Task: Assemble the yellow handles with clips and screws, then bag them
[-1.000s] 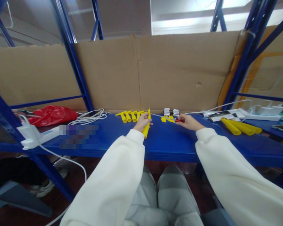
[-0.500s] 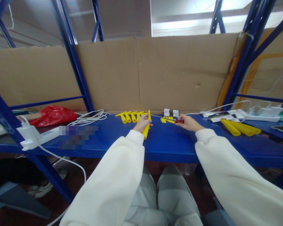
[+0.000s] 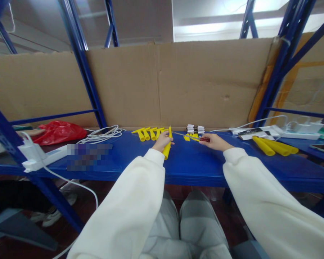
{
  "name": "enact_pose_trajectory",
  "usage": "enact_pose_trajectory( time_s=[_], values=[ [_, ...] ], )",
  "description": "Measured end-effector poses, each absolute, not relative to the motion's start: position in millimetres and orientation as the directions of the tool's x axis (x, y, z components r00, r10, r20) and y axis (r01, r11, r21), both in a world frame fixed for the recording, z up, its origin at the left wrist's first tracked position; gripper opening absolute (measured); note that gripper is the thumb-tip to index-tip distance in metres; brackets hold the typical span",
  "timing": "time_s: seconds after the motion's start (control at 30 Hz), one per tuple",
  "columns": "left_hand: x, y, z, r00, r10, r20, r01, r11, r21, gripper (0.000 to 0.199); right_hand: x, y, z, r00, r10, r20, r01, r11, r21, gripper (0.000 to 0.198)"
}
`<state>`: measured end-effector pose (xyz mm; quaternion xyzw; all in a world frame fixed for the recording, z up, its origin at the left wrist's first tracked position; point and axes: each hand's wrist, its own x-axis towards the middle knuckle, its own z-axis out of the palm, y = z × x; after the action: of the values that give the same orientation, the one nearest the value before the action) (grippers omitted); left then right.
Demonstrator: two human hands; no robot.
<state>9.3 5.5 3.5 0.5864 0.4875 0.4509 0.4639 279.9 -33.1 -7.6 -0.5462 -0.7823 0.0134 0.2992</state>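
My left hand is closed around a yellow tapered tube, its wide end towards me. In my right hand is the dark red handle of a screwdriver. Its long thin shaft points left, and its tip reaches the upper part of the tube; whether it touches there I cannot tell. Just beyond my left hand several yellow T-shaped pieces lie in a row. Small flat yellow pieces lie under and behind the shaft.
Small white and black parts are stacked near the cardboard wall. More yellow tubes lie at the right. White cables, a red plastic bag and a white power strip are at the left of the blue table.
My right hand and the screwdriver have shifted very slightly left, and the handle looks turned. My left hand keeps the tube in nearly the same place.
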Motion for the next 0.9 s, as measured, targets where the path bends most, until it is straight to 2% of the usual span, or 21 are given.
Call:
enact_pose_trajectory(
  time_s=[0.2,0.47,0.73,0.9],
  values=[
    [9.2,4.6,4.1,0.156,0.985,0.080,0.167,-0.106,0.980,0.071,281.9,-31.7,-9.4,-0.151,0.866,0.477,0.864,0.350,-0.362,0.019],
    [8.9,3.8,4.8,0.156,0.985,0.079,0.164,-0.105,0.981,0.070,280.2,-36.4,-4.6,-0.207,0.866,0.455,0.871,0.375,-0.317,0.019],
    [8.5,5.3,3.6,0.154,0.985,0.083,0.158,-0.107,0.982,0.067,278.0,-37.1,-3.7,-0.234,0.876,0.421,0.844,0.398,-0.360,0.019],
    [8.7,6.3,2.9,0.165,0.983,0.082,0.161,-0.109,0.981,0.067,280.3,-32.8,-7.0,-0.173,0.878,0.447,0.845,0.365,-0.391,0.016]
  ],
)
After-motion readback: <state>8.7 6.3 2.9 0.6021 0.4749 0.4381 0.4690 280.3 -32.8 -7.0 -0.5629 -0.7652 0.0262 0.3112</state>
